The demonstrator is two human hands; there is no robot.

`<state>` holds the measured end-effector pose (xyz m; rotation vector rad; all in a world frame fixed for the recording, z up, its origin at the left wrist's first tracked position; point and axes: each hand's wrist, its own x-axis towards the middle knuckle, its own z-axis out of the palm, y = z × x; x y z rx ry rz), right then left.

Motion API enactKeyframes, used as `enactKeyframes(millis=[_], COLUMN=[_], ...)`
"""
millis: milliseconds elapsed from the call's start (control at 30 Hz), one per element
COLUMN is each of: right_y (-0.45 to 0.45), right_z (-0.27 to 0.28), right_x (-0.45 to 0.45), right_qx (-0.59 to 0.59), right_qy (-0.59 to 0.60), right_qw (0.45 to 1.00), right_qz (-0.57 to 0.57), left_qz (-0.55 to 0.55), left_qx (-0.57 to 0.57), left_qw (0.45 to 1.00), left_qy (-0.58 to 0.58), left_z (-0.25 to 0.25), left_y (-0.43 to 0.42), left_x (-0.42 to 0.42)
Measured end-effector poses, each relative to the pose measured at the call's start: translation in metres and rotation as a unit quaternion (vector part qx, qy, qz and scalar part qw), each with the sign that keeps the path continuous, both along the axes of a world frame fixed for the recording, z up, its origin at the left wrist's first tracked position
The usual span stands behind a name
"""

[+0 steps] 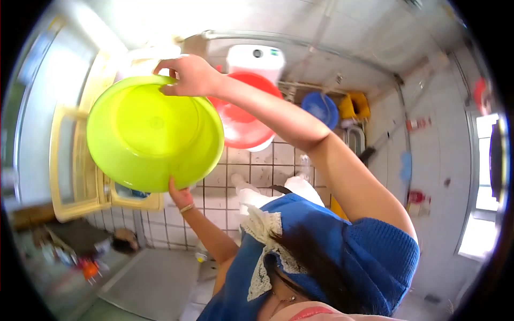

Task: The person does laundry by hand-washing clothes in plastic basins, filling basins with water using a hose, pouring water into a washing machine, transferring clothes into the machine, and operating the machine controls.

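A large lime-green plastic basin (pixel 156 123) is held up in front of me on the left, tilted so that its inside faces me. I see nothing inside it. My right hand (pixel 191 76) stretches across and grips the far rim, fingers curled over the edge. At the near rim, my left hand (pixel 181 197) holds the basin with the thumb on the inner side; the other fingers are mostly hidden beneath. Partly behind my right forearm, a red basin (pixel 243 125) rests on the white toilet (pixel 256 58).
A yellow-framed cabinet (pixel 59 160) with an open door stands close by on the left. Along the wall are a blue basin (pixel 320 109) and a yellow bucket (pixel 354 106). Tiled floor (pixel 214 179) lies below, and a grey panel (pixel 152 278) is at lower left.
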<state>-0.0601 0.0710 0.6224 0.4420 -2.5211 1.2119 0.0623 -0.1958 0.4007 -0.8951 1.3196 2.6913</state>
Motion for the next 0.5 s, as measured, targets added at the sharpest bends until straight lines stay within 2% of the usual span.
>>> enactKeyframes(millis=[33,100,133,167,233,267,333,367,400,433,500], right_y=[0.053,0.158,0.200,0.244,0.319,0.355,0.389,0.396,0.411,0.425,0.444], right_z=[-0.028,-0.086,-0.100,-0.129,-0.157,-0.179,-0.195,-0.226,-0.228,-0.263,-0.291], right_x=[0.018,0.070,0.109,0.147,0.237,0.285,0.388,0.432,0.471,0.506,0.564], right_qx=[-0.011,-0.079,-0.053,-0.120,-0.185,-0.223,-0.377,-0.508,-0.520,-0.534,-0.572], right_qy=[0.013,-0.051,-0.064,-0.109,-0.371,-0.443,-0.449,-0.398,-0.422,-0.421,-0.403], right_qw=[0.997,0.980,0.977,0.970,0.885,0.856,0.786,0.736,0.705,0.676,0.614], right_qz=[-0.076,-0.176,-0.199,-0.181,-0.213,-0.145,-0.195,-0.204,-0.234,-0.284,-0.365], left_qz=[-0.062,-0.166,-0.222,-0.275,-0.351,-0.387,-0.464,-0.438,-0.474,-0.506,-0.650], left_qx=[-0.037,-0.110,-0.144,-0.182,-0.268,-0.270,-0.325,-0.278,-0.297,-0.313,-0.406], left_qw=[0.997,0.980,0.964,0.944,0.897,0.881,0.823,0.846,0.814,0.780,0.632], left_qy=[0.001,0.006,0.004,-0.001,0.000,0.033,0.042,0.124,0.158,0.194,0.116], left_z=[0.004,0.004,0.009,0.004,0.012,0.015,-0.011,-0.036,-0.050,-0.065,-0.091], left_y=[0.028,0.081,0.101,0.125,0.201,0.244,0.316,0.355,0.394,0.432,0.488], left_x=[-0.003,-0.010,-0.010,-0.013,0.000,0.014,0.035,0.052,0.065,0.078,0.098])
